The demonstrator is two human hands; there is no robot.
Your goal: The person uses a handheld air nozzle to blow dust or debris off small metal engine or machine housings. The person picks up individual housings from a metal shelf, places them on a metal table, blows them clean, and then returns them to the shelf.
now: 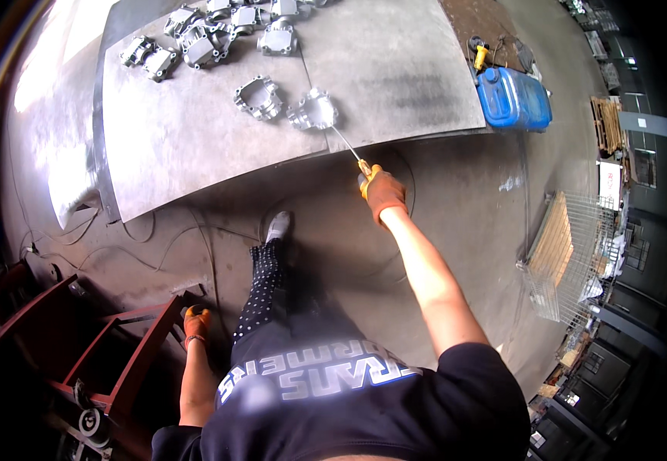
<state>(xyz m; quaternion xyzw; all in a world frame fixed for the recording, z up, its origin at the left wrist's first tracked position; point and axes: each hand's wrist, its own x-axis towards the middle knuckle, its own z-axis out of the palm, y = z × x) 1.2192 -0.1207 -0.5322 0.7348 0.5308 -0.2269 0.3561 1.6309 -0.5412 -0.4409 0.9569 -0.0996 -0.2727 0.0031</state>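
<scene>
My right hand, in an orange and yellow glove, is closed around a yellow-handled tool with a long, thin metal shaft. The shaft reaches over the table's near edge, its tip at a silver cast-metal housing. Just left of that housing lies a second open, ring-like metal casting. Low on my left side, my gloved left hand is curled beside the end of a dark red metal frame. What its fingers hold, if anything, is hidden.
Several similar castings are heaped on the far left of the grey metal table. A blue jerrycan stands at its right end. Cables or hoses trail over the floor. A wire cage is farther right.
</scene>
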